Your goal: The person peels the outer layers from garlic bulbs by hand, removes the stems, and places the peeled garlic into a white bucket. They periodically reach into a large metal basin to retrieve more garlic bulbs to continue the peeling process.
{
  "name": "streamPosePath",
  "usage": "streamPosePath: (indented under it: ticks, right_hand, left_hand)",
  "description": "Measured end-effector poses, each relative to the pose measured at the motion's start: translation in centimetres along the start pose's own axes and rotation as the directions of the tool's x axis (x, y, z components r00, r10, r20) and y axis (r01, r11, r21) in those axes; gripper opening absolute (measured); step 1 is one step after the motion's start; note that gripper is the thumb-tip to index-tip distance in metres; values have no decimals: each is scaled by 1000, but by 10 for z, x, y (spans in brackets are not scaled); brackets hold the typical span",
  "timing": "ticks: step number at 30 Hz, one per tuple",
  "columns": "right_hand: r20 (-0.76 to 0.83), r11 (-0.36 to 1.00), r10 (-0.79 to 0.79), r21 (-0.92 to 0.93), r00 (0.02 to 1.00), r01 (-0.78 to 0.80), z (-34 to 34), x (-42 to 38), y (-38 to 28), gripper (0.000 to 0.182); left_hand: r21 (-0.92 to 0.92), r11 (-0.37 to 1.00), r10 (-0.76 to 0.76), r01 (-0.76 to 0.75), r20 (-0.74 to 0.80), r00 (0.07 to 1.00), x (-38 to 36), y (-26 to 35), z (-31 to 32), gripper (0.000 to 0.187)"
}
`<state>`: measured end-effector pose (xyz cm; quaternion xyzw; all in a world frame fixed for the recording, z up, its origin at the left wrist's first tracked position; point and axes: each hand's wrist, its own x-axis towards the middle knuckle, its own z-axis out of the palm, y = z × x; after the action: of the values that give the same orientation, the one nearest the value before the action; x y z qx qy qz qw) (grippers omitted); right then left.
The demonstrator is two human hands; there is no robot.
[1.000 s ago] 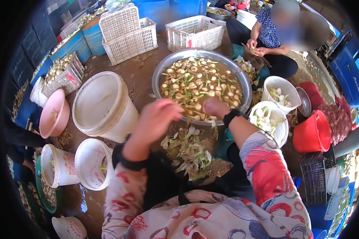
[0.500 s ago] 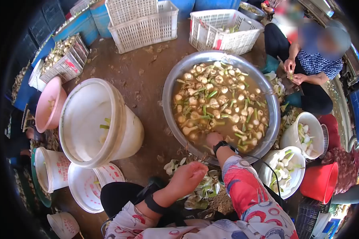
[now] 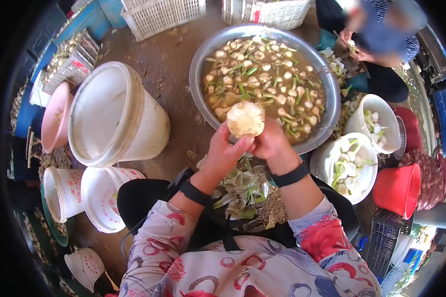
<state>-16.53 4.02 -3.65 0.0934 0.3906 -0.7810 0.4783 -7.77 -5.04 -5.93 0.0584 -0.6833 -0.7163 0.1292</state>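
Observation:
Between my two hands, a large pale garlic bulb [image 3: 246,120] is held up in front of the near rim of a wide metal basin [image 3: 199,91]. My left hand [image 3: 226,151] grips the bulb from below and the left, its thumb lying along the underside. My right hand [image 3: 272,141] closes round the bulb's lower right side; its fingertips are partly hidden. Many garlic bulbs [image 3: 281,99] with cut green stalks float in the basin's brown water. Below my hands, a heap of peeled leaves and skins [image 3: 245,190] lies between my knees.
To the left stand a large white bucket [image 3: 153,116], a pink basin [image 3: 56,119] and smaller white buckets [image 3: 64,193]. White pails of cleaned garlic [image 3: 349,166] and a red bucket [image 3: 397,188] stand right. A co-worker [image 3: 381,74] sits at upper right; crates [image 3: 161,17] line the back.
My right hand has come out of the basin water and met my left hand. A garlic bulb is now held between them. The view has tilted downward.

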Motion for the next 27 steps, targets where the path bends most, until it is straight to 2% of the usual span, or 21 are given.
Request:
streamPosePath:
  ticks: [2, 3, 4, 5, 6, 7, 8, 9, 10, 11, 12, 13, 14, 15, 17, 21, 23, 25, 27]
  right_hand:
    - [-55, 966, -94, -246, 994, 78, 11, -22, 2, 23]
    - [-41, 963, -120, -247, 992, 106, 15, -34, 1, 23]
    - [30, 825, -172, -541, 985, 160, 20, -46, -1, 24]
    - [106, 596, -200, -776, 974, 206, 23, -58, -1, 25]
    - [122, 591, -217, -773, 969, 230, 25, -69, 0, 25]
    - [140, 472, -227, -850, 964, 234, 26, -78, 0, 27]
    - [156, 341, -239, -911, 958, 233, 26, -88, -1, 29]
    - [124, 547, -188, -811, 974, 209, 27, -102, -8, 35]
    - [126, 548, -204, -807, 971, 220, 30, -111, -8, 35]
    - [180, 422, -173, -875, 968, 237, 34, -118, -9, 36]
    - [222, 290, -133, -923, 966, 252, 34, -122, -9, 37]
    - [242, 263, -93, -930, 966, 258, 31, -121, -8, 37]
    - [235, 270, -99, -929, 967, 253, 30, -120, -5, 37]
    - [217, 329, -58, -917, 974, 224, 30, -119, 2, 38]
    - [211, 464, 2, -866, 978, 186, 33, -117, 13, 38]
    - [223, 504, 26, -845, 974, 180, 40, -106, 21, 36]
    - [260, 468, 44, -859, 965, 210, 39, -100, 23, 32]
    - [226, 472, 57, -864, 973, 173, 40, -96, 24, 30]
    - [192, 482, 68, -866, 979, 136, 41, -95, 26, 28]
  left_hand:
    - [-426, 903, -96, 54, -77, 992, -14, 19, 18, 44]
    - [-366, 930, 6, -47, -112, 994, -19, 30, 22, 40]
    - [-357, 932, 32, -67, -104, 994, -22, 36, 21, 40]
    - [-288, 948, 85, -135, -180, 980, -25, 41, 20, 42]
    - [-213, 957, 141, -197, -251, 958, -27, 46, 18, 45]
    - [-383, 911, 70, -155, -226, 972, -30, 56, 14, 52]
    - [-374, 911, 94, -172, -217, 972, -34, 49, 5, 52]
    - [-245, 954, 130, -173, -182, 975, -35, 36, -5, 52]
    - [-117, 981, 134, -153, -151, 979, -42, 24, -8, 52]
    - [-76, 981, 160, -178, -201, 967, -54, 43, 4, 50]
    - [-75, 981, 162, -178, -183, 970, -60, 47, 5, 50]
    - [-131, 977, 145, -169, -174, 974, -64, 48, 6, 48]
    - [-187, 970, 125, -156, -169, 978, -67, 47, 5, 47]
    - [-215, 965, 98, -152, -240, 966, -69, 43, 6, 41]
    - [-165, 974, 110, -155, -251, 962, -74, 50, 1, 39]
    - [-55, 983, 153, -177, -294, 943, -73, 58, -11, 37]
    - [-12, 985, 159, -171, -303, 939, -74, 53, -16, 37]
    - [282, 932, 303, -227, -263, 916, -74, 45, -22, 39]
    - [349, 908, 327, -230, -249, 912, -72, 42, -23, 38]
